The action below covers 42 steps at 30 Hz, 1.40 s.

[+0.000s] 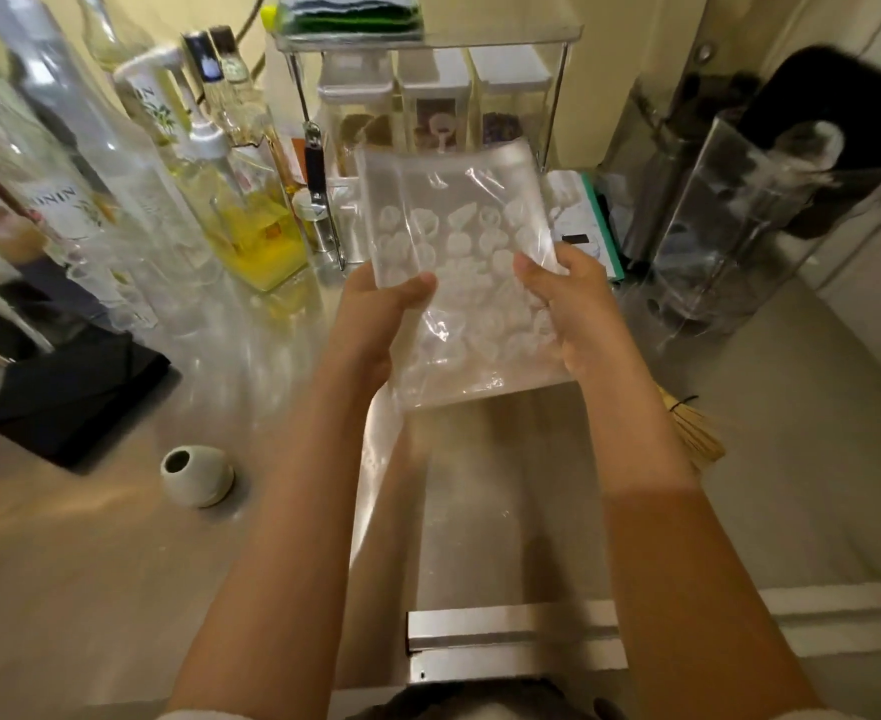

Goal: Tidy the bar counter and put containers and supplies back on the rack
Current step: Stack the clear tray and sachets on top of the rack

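Along the left edge of the steel counter (pixel 116 563) stand my syrup bottles (pixel 64 200), tall and clear, one holding yellow liquid (pixel 259 241) close to the middle. Below them a black folded cloth (pixel 72 392) lies flat, and nearer to me sits a small pale ceramic holder (pixel 197 475) with a dark hole in its top, apart from everything else.

Moving toward the centre, my left hand (pixel 376 324) grips the left edge of a clear plastic bag (pixel 459 272), thumb curled over the front. The bag is held up above the counter, in front of the rack (pixel 428 41), and it carries small whitish pieces I cannot identify. My right hand (pixel 568 309) pinches the bag's right side, thumb on the front face and fingers behind it.

Behind the bag, under the rack's shelf, three clear canisters (pixel 436 106) with white lids stand side by side. Folded green cloths (pixel 350 15) rest on top of the shelf.

Farther right, a bamboo whisk (pixel 698 439) lies just beside my right forearm, and a clear-walled machine (pixel 765 200) with a black top stands against the wall.
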Motion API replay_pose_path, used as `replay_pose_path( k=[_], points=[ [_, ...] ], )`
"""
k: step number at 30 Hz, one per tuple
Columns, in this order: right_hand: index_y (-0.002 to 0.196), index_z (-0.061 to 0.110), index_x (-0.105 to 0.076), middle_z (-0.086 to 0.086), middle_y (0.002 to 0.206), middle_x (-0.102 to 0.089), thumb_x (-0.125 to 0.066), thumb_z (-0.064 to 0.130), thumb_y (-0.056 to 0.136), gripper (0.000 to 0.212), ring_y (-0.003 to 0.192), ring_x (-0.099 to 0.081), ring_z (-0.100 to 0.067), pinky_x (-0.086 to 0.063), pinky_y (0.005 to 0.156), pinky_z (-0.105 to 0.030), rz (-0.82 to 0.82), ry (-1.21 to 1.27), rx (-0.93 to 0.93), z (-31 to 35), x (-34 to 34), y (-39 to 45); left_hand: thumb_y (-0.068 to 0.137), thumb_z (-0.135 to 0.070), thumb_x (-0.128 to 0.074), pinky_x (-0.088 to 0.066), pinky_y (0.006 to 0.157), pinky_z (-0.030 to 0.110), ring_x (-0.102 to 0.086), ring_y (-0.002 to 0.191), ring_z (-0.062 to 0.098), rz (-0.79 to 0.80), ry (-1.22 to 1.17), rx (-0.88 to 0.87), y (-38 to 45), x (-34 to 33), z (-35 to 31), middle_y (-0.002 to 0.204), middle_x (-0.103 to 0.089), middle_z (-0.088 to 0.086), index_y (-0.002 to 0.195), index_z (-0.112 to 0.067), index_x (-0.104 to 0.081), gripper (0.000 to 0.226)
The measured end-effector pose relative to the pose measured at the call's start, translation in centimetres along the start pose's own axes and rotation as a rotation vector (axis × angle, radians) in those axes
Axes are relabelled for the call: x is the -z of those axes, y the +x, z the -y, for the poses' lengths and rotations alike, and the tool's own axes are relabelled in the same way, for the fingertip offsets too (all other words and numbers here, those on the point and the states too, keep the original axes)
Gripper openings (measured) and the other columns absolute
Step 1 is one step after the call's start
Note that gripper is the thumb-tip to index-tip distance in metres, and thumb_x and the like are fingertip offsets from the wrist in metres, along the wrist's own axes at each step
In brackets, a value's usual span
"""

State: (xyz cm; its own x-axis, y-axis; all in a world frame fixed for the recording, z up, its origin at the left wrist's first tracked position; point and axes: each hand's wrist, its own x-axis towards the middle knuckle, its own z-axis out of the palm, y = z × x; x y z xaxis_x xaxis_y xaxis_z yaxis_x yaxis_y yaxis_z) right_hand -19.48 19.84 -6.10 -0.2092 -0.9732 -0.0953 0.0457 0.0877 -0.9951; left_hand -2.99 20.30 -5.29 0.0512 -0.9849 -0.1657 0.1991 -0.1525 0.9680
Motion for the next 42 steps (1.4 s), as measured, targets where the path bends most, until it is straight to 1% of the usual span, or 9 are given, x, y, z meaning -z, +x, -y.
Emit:
replay_pose_path(
  k=[7, 11, 15, 18, 23, 26, 31, 39, 42],
  points=[
    [0.091, 0.022, -0.063, -0.009, 0.104, -0.068, -0.064, 0.019, 0.088, 0.004, 0.101, -0.066, -0.025, -0.053, 0.093, -0.044, -0.076, 0.057, 0.013, 2.6, -3.0, 1.1, 0.084, -0.003, -0.063, -0.051, 0.055, 0.022, -0.064, 0.071, 0.015, 0.066, 0.039, -0.017, 2.7, 1.8, -3.6, 0.084, -0.066, 0.004, 0.121, -0.002, -0.057, 0.037],
    [0.116, 0.012, -0.060, -0.003, 0.109, -0.065, -0.065, 0.021, 0.087, 0.031, 0.099, -0.063, -0.018, -0.052, 0.093, -0.042, -0.122, 0.061, 0.010, 4.8, -4.1, 3.0, 0.085, -0.004, -0.062, -0.050, 0.053, 0.021, -0.063, 0.070, 0.014, 0.085, 0.047, -0.042, 4.9, 1.8, -5.8, 0.084, -0.065, 0.002, 0.122, -0.005, -0.055, 0.038],
    [0.092, 0.015, -0.064, -0.001, 0.090, -0.067, -0.063, 0.020, 0.089, 0.005, 0.093, -0.065, -0.020, -0.054, 0.085, -0.039, -0.132, 0.042, 0.059, 7.1, -4.5, 5.1, 0.088, -0.002, -0.057, -0.048, 0.048, 0.015, -0.062, 0.071, 0.014, 0.103, 0.057, -0.096, 7.0, 0.9, -8.3, 0.083, -0.062, 0.001, 0.120, -0.003, -0.053, 0.033],
    [0.106, 0.010, -0.063, -0.005, 0.100, -0.069, -0.063, 0.019, 0.089, 0.020, 0.095, -0.067, -0.020, -0.057, 0.081, -0.033, -0.167, 0.050, 0.076, 9.2, -4.4, 7.3, 0.089, -0.004, -0.056, -0.047, 0.045, 0.020, -0.059, 0.069, 0.013, 0.100, 0.079, -0.124, 8.9, -0.3, -10.3, 0.085, -0.060, 0.002, 0.120, -0.007, -0.050, 0.032],
    [0.082, 0.016, -0.056, 0.000, 0.087, -0.063, -0.064, 0.017, 0.088, 0.011, 0.084, -0.062, -0.016, -0.053, 0.090, -0.038, -0.184, 0.047, 0.081, 13.0, -3.8, 11.9, 0.088, -0.009, -0.056, -0.044, 0.045, 0.019, -0.061, 0.083, 0.020, 0.096, 0.176, -0.182, 12.8, -2.8, -13.4, 0.108, -0.062, 0.009, 0.125, -0.010, -0.047, 0.038],
    [0.118, 0.002, -0.056, -0.009, 0.115, -0.065, -0.069, 0.019, 0.084, 0.040, 0.105, -0.063, -0.024, -0.050, 0.097, -0.044, -0.222, 0.015, 0.044, 15.1, -3.5, 15.5, 0.088, -0.010, -0.056, -0.051, 0.059, 0.028, -0.061, 0.091, 0.023, 0.067, 0.216, -0.210, 15.0, -4.5, -15.2, 0.112, -0.058, 0.009, 0.130, -0.011, -0.042, 0.045],
    [0.111, 0.005, -0.056, -0.004, 0.098, -0.065, -0.069, 0.019, 0.084, 0.033, 0.102, -0.064, -0.021, -0.053, 0.093, -0.039, -0.243, -0.052, 0.016, 18.3, -2.6, 21.5, 0.084, -0.008, -0.057, -0.054, 0.087, 0.043, -0.059, 0.104, 0.030, -0.049, 0.302, -0.283, 19.5, -6.9, -17.1, 0.122, -0.057, 0.015, 0.129, -0.009, -0.047, 0.046],
    [0.128, 0.001, -0.050, -0.008, 0.131, -0.058, -0.068, 0.018, 0.085, 0.050, 0.116, -0.057, -0.018, -0.046, 0.098, -0.027, -0.249, -0.129, 0.041, 20.3, -2.1, 29.2, 0.079, -0.001, -0.057, -0.048, 0.073, 0.032, -0.056, 0.083, 0.025, -0.118, 0.774, -0.479, 25.7, -8.5, -19.5, 0.085, -0.055, 0.008, 0.077, -0.018, -0.053, 0.017],
    [0.130, 0.000, -0.049, -0.006, 0.131, -0.058, -0.071, 0.016, 0.082, 0.055, 0.116, -0.057, -0.017, -0.045, 0.098, -0.026, -0.241, -0.152, 0.001, 19.6, -2.5, 31.5, 0.081, -0.007, -0.060, -0.046, 0.080, 0.030, -0.058, 0.097, 0.027, -0.133, 0.916, -0.484, 27.3, -8.4, -19.0, 0.102, -0.061, 0.008, 0.105, -0.007, -0.063, 0.024]
  ],
)
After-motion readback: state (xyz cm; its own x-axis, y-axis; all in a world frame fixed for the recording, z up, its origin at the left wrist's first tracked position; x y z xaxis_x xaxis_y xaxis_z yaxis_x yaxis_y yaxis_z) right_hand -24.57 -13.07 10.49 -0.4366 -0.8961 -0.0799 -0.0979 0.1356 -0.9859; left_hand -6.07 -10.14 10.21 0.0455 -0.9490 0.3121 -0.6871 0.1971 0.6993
